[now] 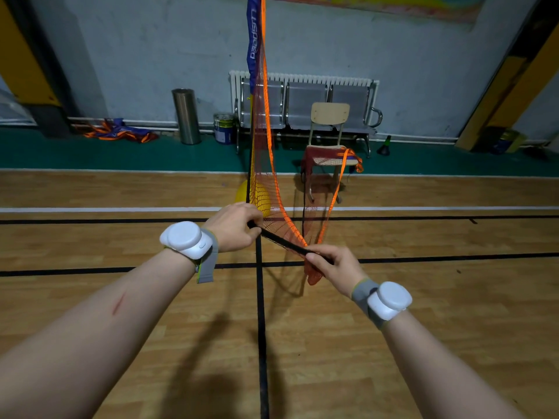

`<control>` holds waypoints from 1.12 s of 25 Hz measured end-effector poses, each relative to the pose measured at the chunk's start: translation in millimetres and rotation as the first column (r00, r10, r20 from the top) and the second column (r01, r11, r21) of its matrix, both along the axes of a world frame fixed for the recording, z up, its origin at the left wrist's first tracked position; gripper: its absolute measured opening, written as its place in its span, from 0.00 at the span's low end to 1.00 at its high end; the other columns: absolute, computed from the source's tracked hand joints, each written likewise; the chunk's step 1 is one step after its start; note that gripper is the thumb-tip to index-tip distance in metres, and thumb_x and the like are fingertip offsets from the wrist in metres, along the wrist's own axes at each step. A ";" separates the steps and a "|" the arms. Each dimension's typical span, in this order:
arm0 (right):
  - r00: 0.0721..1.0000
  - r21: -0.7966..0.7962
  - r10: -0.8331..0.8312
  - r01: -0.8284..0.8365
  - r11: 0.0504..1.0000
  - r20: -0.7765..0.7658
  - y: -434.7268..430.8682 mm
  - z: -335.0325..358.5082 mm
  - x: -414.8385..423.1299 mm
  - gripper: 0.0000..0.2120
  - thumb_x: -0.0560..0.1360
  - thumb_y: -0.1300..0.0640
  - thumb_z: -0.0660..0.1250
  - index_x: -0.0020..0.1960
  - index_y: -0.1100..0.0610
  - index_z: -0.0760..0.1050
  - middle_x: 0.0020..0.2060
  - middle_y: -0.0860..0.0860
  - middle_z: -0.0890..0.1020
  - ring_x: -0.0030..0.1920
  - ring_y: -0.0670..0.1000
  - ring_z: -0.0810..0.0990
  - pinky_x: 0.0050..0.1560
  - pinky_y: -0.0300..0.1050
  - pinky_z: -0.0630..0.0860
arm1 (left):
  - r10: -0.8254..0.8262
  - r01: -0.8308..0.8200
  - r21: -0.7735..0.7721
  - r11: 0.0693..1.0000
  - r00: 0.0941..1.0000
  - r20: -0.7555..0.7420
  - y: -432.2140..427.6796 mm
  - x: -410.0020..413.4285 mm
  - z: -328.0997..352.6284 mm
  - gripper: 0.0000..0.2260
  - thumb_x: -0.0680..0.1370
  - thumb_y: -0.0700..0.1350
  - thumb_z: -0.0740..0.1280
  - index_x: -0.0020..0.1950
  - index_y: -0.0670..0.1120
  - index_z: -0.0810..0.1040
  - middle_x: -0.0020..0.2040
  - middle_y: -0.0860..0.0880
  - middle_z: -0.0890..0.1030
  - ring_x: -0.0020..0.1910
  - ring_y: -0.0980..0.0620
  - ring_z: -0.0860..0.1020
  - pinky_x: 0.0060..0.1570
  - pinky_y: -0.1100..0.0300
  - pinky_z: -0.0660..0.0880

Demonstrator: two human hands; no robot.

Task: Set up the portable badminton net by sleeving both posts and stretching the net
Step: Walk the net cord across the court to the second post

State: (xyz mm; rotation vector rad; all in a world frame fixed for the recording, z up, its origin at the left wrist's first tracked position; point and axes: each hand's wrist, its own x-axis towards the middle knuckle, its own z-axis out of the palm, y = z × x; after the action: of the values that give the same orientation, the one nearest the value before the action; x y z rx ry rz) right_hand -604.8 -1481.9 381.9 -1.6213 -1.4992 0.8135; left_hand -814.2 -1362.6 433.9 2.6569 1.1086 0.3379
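Left hand (233,226), right hand (332,266) both grip black post (284,244), net (266,164) end bunched under right fingers. Far post (253,40) stands sleeved on yellow base (242,192); slack net drapes chair (329,114). Second sleeving apparently underway, stretching still ahead.

The post (282,242) runs from left hand (233,226) to right hand (332,266); the net (266,164) rises beyond them, a chair (329,113) farther behind, apparently carrying more net.
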 end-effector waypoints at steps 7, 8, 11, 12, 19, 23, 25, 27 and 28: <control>0.996 0.025 0.048 -0.049 0.998 0.072 -17.9 8.8 -3.9 0.09 0.75 0.57 0.67 0.53 0.54 0.81 0.38 0.35 0.80 0.38 0.32 0.78 0.47 0.32 0.74 | -0.035 0.031 -0.023 0.999 0.986 -0.162 -22.7 17.8 -7.2 0.10 0.76 0.43 0.62 0.56 0.49 0.77 0.58 0.49 0.75 0.60 0.49 0.71 0.60 0.53 0.70; 0.995 0.026 0.062 -0.065 0.998 0.084 -21.4 8.7 -4.2 0.09 0.75 0.58 0.66 0.54 0.55 0.81 0.40 0.37 0.80 0.37 0.30 0.77 0.45 0.27 0.72 | -0.054 0.050 -0.027 0.998 0.980 -0.189 -30.1 24.3 -8.0 0.11 0.75 0.43 0.62 0.56 0.48 0.77 0.58 0.49 0.75 0.60 0.49 0.71 0.60 0.52 0.70; 0.991 0.021 0.072 -0.075 0.997 0.117 -32.9 5.6 -3.4 0.10 0.75 0.58 0.67 0.54 0.57 0.81 0.43 0.41 0.81 0.37 0.27 0.75 0.44 0.22 0.69 | -0.110 0.104 -0.042 0.994 0.976 -0.185 -55.4 41.4 -12.4 0.13 0.74 0.40 0.61 0.58 0.46 0.76 0.60 0.49 0.73 0.60 0.49 0.72 0.57 0.51 0.73; 0.989 0.017 0.078 -0.081 0.997 0.122 -39.0 3.5 -2.5 0.10 0.75 0.59 0.67 0.54 0.57 0.81 0.42 0.40 0.80 0.36 0.27 0.74 0.43 0.21 0.68 | -0.129 0.124 -0.039 0.991 0.977 -0.169 -66.5 45.6 -14.8 0.14 0.74 0.40 0.61 0.59 0.46 0.75 0.60 0.50 0.73 0.59 0.49 0.73 0.57 0.51 0.73; 0.994 0.030 0.045 -0.048 0.998 0.097 -66.3 -12.3 0.4 0.06 0.74 0.58 0.67 0.50 0.51 0.77 0.39 0.44 0.79 0.38 0.40 0.75 0.44 0.34 0.70 | -0.175 0.174 -0.017 0.985 0.982 -0.067 -112.1 46.3 -29.7 0.14 0.76 0.46 0.62 0.61 0.47 0.72 0.57 0.50 0.74 0.60 0.52 0.71 0.58 0.56 0.71; 0.985 0.005 0.004 -0.005 1.000 0.174 -70.9 -22.0 -3.4 0.13 0.72 0.57 0.69 0.35 0.48 0.66 0.34 0.45 0.72 0.34 0.43 0.69 0.35 0.32 0.66 | -0.167 0.168 0.014 0.986 0.984 -0.057 -112.9 32.0 -27.0 0.10 0.78 0.49 0.61 0.56 0.47 0.76 0.53 0.50 0.75 0.57 0.52 0.71 0.52 0.61 0.67; 0.978 -0.005 0.014 -0.014 1.000 0.208 -70.0 -26.0 -8.0 0.15 0.72 0.56 0.70 0.34 0.48 0.65 0.34 0.44 0.70 0.34 0.42 0.67 0.36 0.30 0.65 | -0.168 0.169 0.021 0.985 0.985 -0.050 -112.0 23.9 -25.0 0.09 0.78 0.48 0.61 0.53 0.47 0.77 0.53 0.50 0.75 0.57 0.52 0.70 0.52 0.62 0.66; 0.979 -0.022 0.031 -0.027 0.999 0.202 -71.2 -27.9 -13.6 0.14 0.72 0.56 0.69 0.34 0.47 0.66 0.33 0.43 0.71 0.35 0.40 0.68 0.36 0.28 0.65 | -0.159 0.161 0.032 0.986 0.986 -0.051 -111.6 14.7 -23.7 0.08 0.78 0.48 0.61 0.53 0.47 0.77 0.54 0.50 0.75 0.57 0.52 0.71 0.52 0.62 0.66; 0.981 -0.033 0.040 -0.034 0.999 0.190 -71.6 -27.8 -19.9 0.12 0.72 0.57 0.69 0.36 0.47 0.68 0.34 0.44 0.73 0.36 0.41 0.70 0.37 0.27 0.66 | -0.154 0.155 0.035 0.987 0.987 -0.051 -110.8 6.2 -22.6 0.08 0.78 0.48 0.61 0.52 0.47 0.77 0.53 0.51 0.75 0.57 0.53 0.71 0.51 0.62 0.66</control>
State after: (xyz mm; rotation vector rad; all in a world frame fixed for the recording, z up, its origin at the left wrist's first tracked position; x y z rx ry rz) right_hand -624.6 -1553.5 354.2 -1.7381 -1.6614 0.7205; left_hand -808.0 -1473.4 411.4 2.7775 0.9104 0.2694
